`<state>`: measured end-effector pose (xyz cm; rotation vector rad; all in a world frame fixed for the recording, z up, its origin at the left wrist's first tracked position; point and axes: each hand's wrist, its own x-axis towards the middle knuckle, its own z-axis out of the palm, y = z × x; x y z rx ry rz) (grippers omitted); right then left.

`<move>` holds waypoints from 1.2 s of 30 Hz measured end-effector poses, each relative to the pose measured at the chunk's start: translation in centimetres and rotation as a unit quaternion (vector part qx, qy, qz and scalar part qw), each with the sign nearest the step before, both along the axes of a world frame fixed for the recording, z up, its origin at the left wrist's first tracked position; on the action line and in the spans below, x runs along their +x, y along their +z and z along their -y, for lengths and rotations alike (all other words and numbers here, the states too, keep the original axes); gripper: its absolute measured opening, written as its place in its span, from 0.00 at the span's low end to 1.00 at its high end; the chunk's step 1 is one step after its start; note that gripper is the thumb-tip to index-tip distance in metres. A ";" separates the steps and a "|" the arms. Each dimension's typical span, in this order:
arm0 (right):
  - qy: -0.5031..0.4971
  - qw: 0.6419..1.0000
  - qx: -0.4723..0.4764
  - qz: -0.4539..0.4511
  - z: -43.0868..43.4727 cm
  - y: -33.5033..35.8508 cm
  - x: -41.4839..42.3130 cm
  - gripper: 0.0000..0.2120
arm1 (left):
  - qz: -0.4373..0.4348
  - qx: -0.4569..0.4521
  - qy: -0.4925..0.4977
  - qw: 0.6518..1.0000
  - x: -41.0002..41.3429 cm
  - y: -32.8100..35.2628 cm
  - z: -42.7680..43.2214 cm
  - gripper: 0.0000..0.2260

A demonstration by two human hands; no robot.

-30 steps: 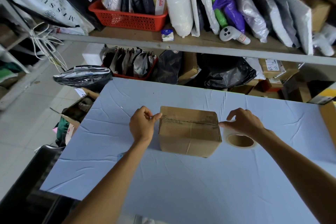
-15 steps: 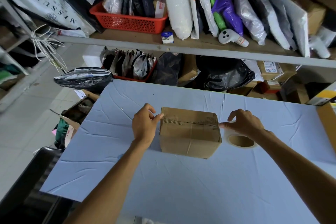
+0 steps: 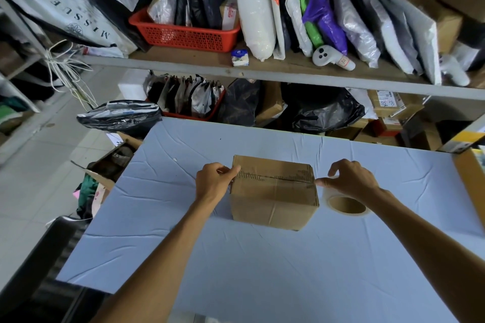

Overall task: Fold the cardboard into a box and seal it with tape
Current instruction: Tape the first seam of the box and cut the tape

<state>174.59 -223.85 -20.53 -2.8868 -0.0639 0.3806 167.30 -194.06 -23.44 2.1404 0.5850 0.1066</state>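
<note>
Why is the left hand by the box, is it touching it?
Touching. The head view shows the left hand's fingertips pinched right against the box's top left edge, no gap visible.

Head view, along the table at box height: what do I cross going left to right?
Left hand at the box's left end → cardboard box → right hand at its right end. The tape roll sits partly under the right hand, so I leave it unplaced.
</note>
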 end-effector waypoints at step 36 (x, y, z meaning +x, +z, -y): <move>0.027 0.989 0.110 -0.099 1.9 -2.3 -2.7 0.28 | -0.093 0.112 0.027 0.989 2.1 0.6 1.3 0.16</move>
